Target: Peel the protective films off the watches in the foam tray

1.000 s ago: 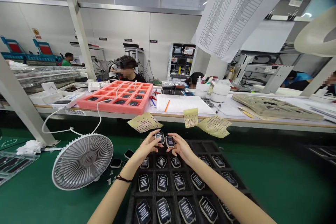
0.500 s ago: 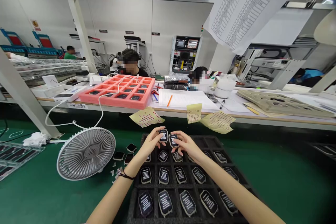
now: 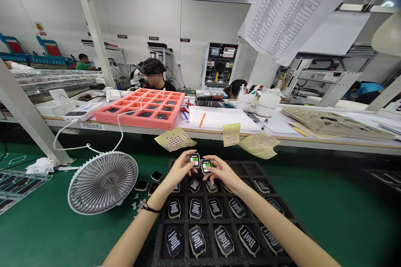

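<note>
My left hand (image 3: pixel 182 167) grips a smartwatch body (image 3: pixel 194 159) without a strap, its thumb on the lit screen. A second smartwatch body (image 3: pixel 206 166), close beside the first, is in my right hand (image 3: pixel 219 170), with that thumb also over the glass. Both screens show white and green areas. Below my hands lies a black foam tray (image 3: pixel 185 225), its compartments holding several more watch bodies with white text on dark screens, such as this watch (image 3: pixel 196 209). My forearms cover part of the tray.
Left of the tray are loose watches (image 3: pixel 142 185), white scraps (image 3: pixel 134 205) and a round fan (image 3: pixel 108 181). A raised shelf (image 3: pixel 206 132) ahead carries a pink foam tray (image 3: pixel 140 122), papers and a pen. Yellow sticker sheets (image 3: pixel 175 139) hang from its edge. Co-workers sit beyond.
Both held watches' screens have switched from white text on black to a white and green display. My hands have hardly moved.
</note>
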`<action>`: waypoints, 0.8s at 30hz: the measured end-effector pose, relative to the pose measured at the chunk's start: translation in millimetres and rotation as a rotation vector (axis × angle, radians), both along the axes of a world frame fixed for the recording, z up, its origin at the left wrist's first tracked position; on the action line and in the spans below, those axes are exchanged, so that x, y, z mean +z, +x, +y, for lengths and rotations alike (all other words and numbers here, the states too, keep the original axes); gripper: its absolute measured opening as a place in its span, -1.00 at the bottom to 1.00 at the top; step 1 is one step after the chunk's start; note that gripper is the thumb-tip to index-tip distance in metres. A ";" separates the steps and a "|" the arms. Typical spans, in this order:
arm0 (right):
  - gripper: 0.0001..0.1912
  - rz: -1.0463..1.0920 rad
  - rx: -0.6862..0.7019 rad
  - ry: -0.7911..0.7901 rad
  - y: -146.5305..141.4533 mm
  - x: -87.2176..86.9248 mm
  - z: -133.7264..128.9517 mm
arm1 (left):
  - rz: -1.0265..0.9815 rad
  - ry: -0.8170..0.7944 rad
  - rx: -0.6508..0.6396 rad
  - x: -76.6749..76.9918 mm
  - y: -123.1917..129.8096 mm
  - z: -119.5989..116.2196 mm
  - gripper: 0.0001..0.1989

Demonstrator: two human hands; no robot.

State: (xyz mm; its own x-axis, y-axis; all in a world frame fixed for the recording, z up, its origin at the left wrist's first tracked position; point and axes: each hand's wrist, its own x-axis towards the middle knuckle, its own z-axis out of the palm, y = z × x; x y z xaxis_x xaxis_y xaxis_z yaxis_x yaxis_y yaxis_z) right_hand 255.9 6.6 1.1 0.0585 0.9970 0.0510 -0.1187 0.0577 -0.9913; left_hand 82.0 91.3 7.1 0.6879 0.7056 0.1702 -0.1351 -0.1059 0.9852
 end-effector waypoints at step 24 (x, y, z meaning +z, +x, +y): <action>-0.62 -0.029 0.015 -0.020 1.0 4.0 -11.2 | 0.048 0.049 -0.025 4.5 -1.5 -4.8 -0.58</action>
